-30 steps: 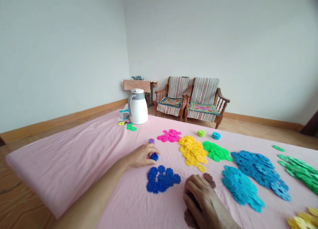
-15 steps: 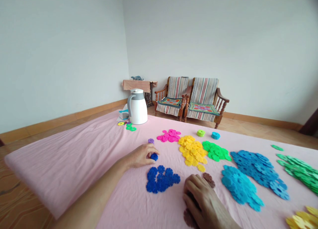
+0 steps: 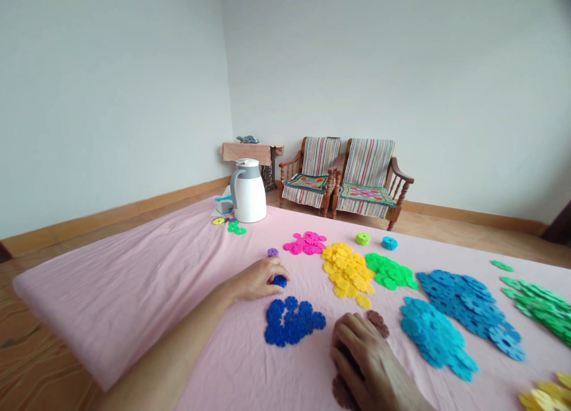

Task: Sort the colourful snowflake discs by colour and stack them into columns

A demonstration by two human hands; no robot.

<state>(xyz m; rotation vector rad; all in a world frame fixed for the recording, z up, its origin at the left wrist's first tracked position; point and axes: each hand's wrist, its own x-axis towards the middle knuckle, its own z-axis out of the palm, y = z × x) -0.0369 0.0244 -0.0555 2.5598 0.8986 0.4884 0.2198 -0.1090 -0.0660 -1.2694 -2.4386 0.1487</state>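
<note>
My left hand (image 3: 259,279) is closed round a small stack of dark blue snowflake discs (image 3: 280,281) that stands on the pink cloth. Just in front of it lies a loose pile of dark blue discs (image 3: 294,322). My right hand (image 3: 363,351) rests on the cloth with its fingers curled; its fingertips and anything under them are hidden. Brown discs (image 3: 378,323) show beyond its knuckles, and more brown ones (image 3: 342,392) peek out below the palm. A purple disc stack (image 3: 273,253) sits behind my left hand.
Piles of pink (image 3: 306,243), yellow (image 3: 348,271), green (image 3: 390,271), teal-blue (image 3: 468,298) and light blue discs (image 3: 437,336) spread to the right. A white jug (image 3: 250,197) and tissue pack (image 3: 223,205) stand at the far left. Two wooden chairs (image 3: 366,179) are beyond the table (image 3: 147,268).
The whole view has shifted slightly, so everything sits a little further right. My left fingers have come slightly further over the blue stack. My right hand stays in place.
</note>
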